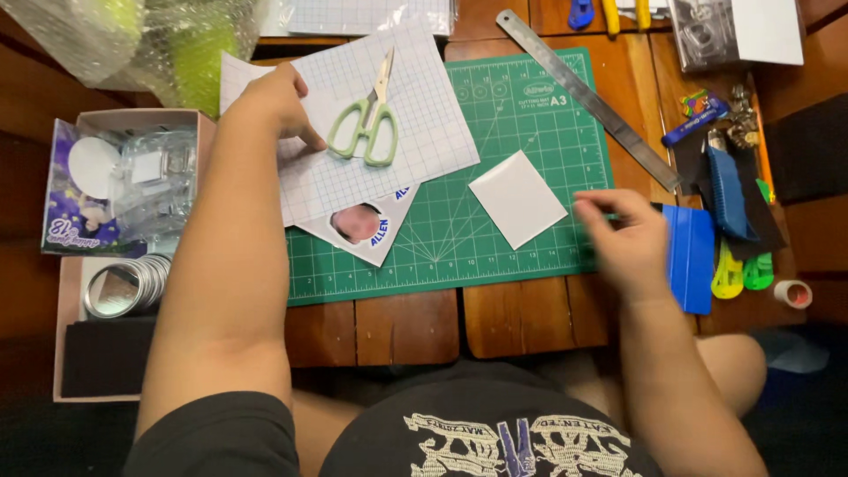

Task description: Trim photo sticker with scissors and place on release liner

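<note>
From the head camera, looking straight down: the left hand (278, 106) lies at ten o'clock on the gridded sheet (371, 132), fingers loosely curled and pressing the paper flat, tips just beside the green-handled scissors (367, 119). Those scissors lie on the sheet with blades aimed toward twelve o'clock, tipped slightly to one, handles toward six. At three o'clock the right hand (623, 234) hovers over the edge of the green cutting mat (530, 132), fingers bunched together; it is blurred, so I cannot tell whether they pinch anything. Between the hands rests a small white card (517, 199), turned on the mat, long axis running from roughly eleven to five o'clock. It looks light, thin and easily bent, best taken by an edge or corner. A printed cut-out (367, 230) peeks from under the sheet. A steel ruler (587, 97) slants across the bench at one o'clock; a blue squeegee (689, 256) sits just beyond the right hand.
</note>
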